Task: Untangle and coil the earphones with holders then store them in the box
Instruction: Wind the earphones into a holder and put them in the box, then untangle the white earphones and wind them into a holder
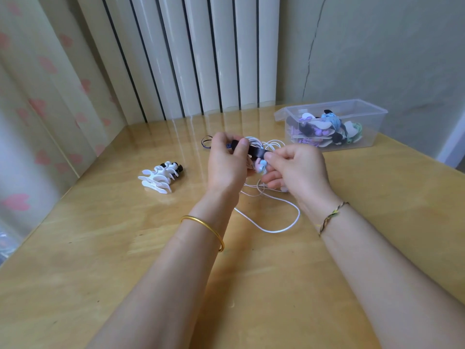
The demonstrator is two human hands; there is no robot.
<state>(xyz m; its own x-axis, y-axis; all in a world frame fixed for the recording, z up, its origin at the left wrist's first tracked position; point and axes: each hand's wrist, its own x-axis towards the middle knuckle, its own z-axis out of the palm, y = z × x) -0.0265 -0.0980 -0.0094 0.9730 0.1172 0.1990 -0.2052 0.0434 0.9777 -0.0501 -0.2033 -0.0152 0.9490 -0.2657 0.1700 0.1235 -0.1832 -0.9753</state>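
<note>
Above the middle of the wooden table (pixel 125 260), my left hand (pixel 226 162) grips a black holder (pixel 254 150) with light blue earbuds (pixel 260 167) tucked under it. My right hand (pixel 294 167) pinches the holder's right end between thumb and fingers. A white earphone cable (pixel 281 222) trails from under both hands in a loose loop toward me, and more white cable lies tangled behind the hands. A dark blue cord (pixel 206 142) peeks out left of my left hand. The clear plastic box (pixel 334 124) at the back right holds several coiled earphones on holders.
A pile of white and black empty holders (pixel 161 177) lies on the table to the left of my hands. The box's lid (pixel 278 114) leans at its left side. A radiator and curtain stand behind the table, and the table's right edge runs diagonally.
</note>
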